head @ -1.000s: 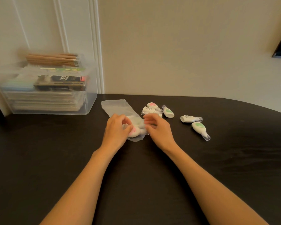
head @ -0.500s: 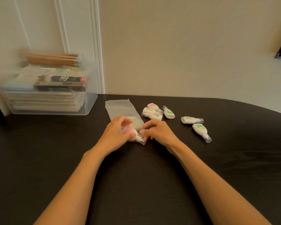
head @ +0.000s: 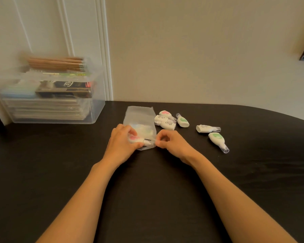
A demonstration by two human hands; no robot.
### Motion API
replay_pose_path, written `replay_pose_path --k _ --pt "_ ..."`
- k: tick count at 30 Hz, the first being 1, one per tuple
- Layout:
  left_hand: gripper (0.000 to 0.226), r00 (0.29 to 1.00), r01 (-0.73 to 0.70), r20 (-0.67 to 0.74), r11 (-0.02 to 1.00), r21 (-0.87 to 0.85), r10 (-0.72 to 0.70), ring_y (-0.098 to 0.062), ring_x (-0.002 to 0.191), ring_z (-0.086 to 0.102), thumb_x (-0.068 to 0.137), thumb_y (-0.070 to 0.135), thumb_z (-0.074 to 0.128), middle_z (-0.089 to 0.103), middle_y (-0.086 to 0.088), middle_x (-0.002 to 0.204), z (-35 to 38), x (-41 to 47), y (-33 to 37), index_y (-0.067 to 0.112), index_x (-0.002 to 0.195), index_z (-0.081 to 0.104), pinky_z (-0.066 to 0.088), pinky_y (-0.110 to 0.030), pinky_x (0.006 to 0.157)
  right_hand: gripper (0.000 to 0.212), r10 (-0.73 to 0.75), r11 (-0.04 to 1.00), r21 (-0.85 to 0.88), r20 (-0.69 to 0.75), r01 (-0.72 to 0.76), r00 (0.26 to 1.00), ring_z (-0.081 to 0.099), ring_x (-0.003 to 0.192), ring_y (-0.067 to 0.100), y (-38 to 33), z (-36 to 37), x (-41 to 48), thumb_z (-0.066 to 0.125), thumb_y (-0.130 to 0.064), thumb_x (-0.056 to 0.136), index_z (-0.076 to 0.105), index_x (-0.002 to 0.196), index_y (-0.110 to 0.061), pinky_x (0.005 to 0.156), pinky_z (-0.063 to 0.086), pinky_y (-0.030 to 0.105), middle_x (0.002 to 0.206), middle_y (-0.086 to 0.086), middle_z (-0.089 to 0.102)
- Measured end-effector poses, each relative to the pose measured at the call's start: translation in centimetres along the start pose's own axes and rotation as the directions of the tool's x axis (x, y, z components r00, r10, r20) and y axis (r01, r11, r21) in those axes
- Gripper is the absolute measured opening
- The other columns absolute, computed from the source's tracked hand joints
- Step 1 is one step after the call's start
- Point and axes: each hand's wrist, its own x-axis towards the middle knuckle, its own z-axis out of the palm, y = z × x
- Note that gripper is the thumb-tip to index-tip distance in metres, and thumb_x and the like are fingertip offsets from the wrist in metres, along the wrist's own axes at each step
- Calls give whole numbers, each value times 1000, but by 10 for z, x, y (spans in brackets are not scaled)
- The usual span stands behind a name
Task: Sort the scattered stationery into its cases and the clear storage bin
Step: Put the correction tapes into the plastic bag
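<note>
1. We've got the left hand (head: 121, 144) at frame centre, fingers curled round a pink-label correction tape (head: 136, 139), feeding it into the near mouth of the frosted pouch (head: 139, 118).
2. Right hand (head: 170, 142) sits just right of that mouth; thumb & forefinger pinch the pouch's lip to hold it open.
3. Pouch lies flat on the black table (head: 60, 172), closed end pointing to the top of the frame. Looks like there's already something pale inside, but too hazy to tell what.
4. Still loose, right of centre: a cluster of three tapes (head: 166, 122) just beside the pouch, plus a white one (head: 206, 128) & a green-label one (head: 218, 140) further right.
5. Clear storage bin (head: 95, 109) sits upper left, already stacked w/ stationery.
6. Risks, as we judge it: the lip is thin & slippery, so the pinch could slip and the mouth collapse on the tape's cap. Pushing hard could slide the whole pouch away. Right wrist is near the loose tapes; a careless sweep could scatter them.
</note>
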Motion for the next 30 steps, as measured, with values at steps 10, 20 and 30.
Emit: replay_pose_path --k 10,20,30 --pt "45 999 -49 -1 997 65 49 -14 119 28 74 31 76 34 5 121 6 8 -1 23 110 51 28 -21 88 12 8 999 42 6 -8 1000 55 89 10 8 -2 -2 57 -13 91 55 81 -20 71 43 20 106 3 63" --pt "29 987 66 -154 993 98 -50 -11 93 35 77 26 73 35 1 102 17 8 20 14 79 47 32 -23 70 25 -84 996 38 149 79 985 56 94 14 13 -9 4 54 -2 88 56 72 -20 93 44 35 112 11 62" --pt "22 993 69 -95 997 15 -68 -12 107 36 88 11 60 40 -3 125 21 23 7 16 109 60 29 -19 81 44 -125 955 -297 -451 -16 884 38 128 19 25 -12 33 50 -7 88 51 132 -15 99 38 29 150 -2 32"
